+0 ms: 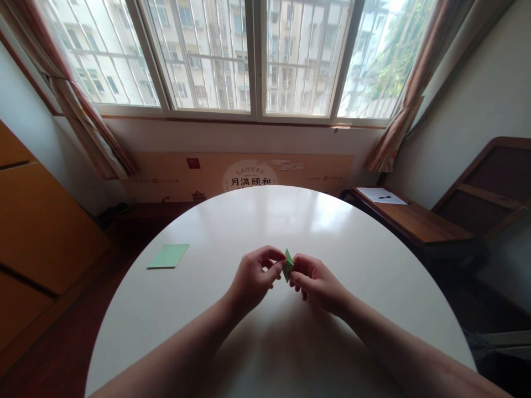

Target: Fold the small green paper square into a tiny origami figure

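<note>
Here we are at the round white table (357,237), both hands meeting over its middle, with the folded green paper (287,266) right between them. The left hand (258,272) has thumb and forefinger clamped on its left side; the right hand (319,281) pinches it from the right, the lower fingers curled. Look at the room here: white tabletop runs forward from the knuckles to the far curved edge, and a broad stretch opens to the right as well. Over on the left, well apart from the hands, lies a green paper square (168,256), near the rim. Past the right edge, a wooden top (423,222) carries a white sheet (369,193) and a dark pen (385,197). Now the tricky part: fingertips cover some of the folded paper, so its full shape and creases can't be made out. The table's near edge and both forearms are cut off at the bottom, and the far rim hides the lower part of the lettered panel (290,171) below the window (207,61).
</note>
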`<state>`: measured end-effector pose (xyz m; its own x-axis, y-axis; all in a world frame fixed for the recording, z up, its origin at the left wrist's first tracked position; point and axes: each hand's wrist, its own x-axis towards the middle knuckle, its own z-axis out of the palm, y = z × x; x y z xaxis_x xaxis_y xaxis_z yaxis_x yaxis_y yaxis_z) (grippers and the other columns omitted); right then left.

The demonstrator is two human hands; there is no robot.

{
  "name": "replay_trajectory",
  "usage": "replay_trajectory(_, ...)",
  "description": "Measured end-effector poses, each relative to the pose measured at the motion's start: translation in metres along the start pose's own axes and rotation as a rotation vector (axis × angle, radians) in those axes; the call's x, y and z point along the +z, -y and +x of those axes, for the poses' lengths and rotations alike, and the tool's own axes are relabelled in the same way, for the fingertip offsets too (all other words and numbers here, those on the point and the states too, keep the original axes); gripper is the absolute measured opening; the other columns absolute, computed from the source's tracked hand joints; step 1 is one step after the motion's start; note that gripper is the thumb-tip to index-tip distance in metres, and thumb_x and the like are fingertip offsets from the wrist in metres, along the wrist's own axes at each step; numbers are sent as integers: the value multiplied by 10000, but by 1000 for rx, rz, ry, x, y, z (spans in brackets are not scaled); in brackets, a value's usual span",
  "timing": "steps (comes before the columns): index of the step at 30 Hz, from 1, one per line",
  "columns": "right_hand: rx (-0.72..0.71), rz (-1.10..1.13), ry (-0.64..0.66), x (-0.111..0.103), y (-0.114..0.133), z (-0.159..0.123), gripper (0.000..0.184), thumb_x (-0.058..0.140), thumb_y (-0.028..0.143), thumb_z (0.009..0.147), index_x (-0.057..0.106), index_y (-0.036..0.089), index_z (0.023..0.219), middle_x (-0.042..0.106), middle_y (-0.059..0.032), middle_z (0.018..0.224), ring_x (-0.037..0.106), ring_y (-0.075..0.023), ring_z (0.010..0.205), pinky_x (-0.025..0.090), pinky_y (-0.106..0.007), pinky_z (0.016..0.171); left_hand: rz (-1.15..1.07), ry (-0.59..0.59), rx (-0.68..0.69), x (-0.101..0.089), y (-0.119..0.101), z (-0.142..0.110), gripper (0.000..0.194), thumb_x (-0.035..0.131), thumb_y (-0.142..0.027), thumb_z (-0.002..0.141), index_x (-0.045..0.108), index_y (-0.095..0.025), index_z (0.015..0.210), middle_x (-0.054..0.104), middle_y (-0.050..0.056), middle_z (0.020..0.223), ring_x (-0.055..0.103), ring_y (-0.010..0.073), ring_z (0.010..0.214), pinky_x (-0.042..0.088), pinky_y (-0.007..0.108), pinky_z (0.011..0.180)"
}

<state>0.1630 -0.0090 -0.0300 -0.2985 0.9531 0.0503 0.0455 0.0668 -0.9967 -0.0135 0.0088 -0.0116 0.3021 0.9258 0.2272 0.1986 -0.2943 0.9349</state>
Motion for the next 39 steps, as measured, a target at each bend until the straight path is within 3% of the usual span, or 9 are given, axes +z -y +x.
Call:
replay_trajectory(4,0,15,15,0,0,-1,64,613,235,782,581,180,789,604,4,686,534,-117,557,406,-185,406,-71,-31,-17,1,1,1,104,648,-233,790,621,-151,850,693,34,738,615,121,525,461,184,394)
replay_trajectory(9,-4,78,26,-1,-2,0,134,638,304,795,584,181,804,615,-17,744,563,-139,628,449,-200,429,-60,-11,7,1,5,1,77,596,-154,766,647,-154,824,671,19,692,645,146,585,486,189,416)
replay_trajectory(14,-17,110,13,-1,-3,1,159,650,327,808,600,179,832,624,-30,796,572,-145,661,473,-211,447,51,17,49,-2,2,0,217,548,-115,777,732,-149,888,714,38,728,648,146,610,491,199,458)
replay_trajectory(24,0,153,-15,-1,3,-2,176,659,340,813,625,171,848,627,-45,841,587,-163,704,497,-228,459,143,16,118,-3,0,-1,168,606,-178,825,754,-150,899,745,57,802,663,162,680,505,219,526)
replay_trajectory(31,-18,178,-55,0,4,-2,246,692,408,819,627,171,839,593,-23,766,595,-169,689,496,-229,453,144,37,174,-5,1,-2,151,649,-277,865,717,-142,863,725,58,809,649,151,690,492,207,533)
replay_trajectory(39,7,206,-54,0,6,-2,260,705,415,804,637,167,838,620,-29,782,609,-166,661,484,-232,449,120,19,201,-3,2,-1,74,665,-176,836,723,-168,882,729,29,827,642,130,688,484,189,532)
